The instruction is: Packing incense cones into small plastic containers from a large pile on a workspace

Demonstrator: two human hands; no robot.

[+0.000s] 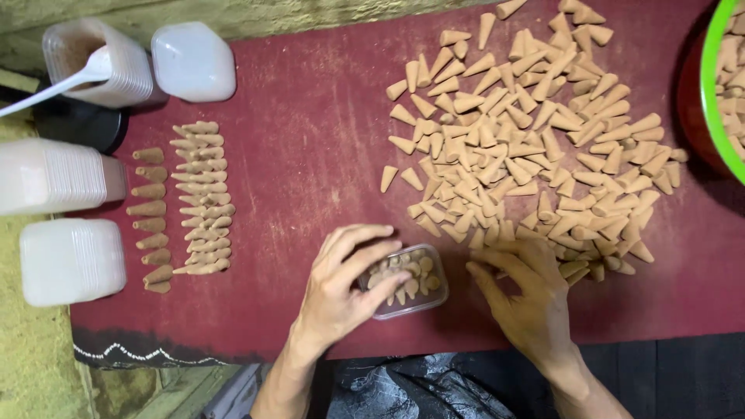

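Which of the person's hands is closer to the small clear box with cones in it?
Left. The left hand grips the small clear box from its left side, fingers over its rim. The right hand lies apart to the box's right, at the loose cone pile.

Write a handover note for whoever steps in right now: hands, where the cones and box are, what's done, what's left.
Left hand: gripping the small clear plastic box, steadying it on the dark red mat.
Right hand: palm down at the near edge of the loose pile of tan cone-shaped pieces, fingers on cones; whether it has picked any up cannot be told.
Done: box holds a layer of cones standing on end, close to full. Two neat rows of cones lie at the left.
Left: most of the pile is unpacked; more cones sit in the green-rimmed bowl. Stacks of empty clear boxes wait at far left.
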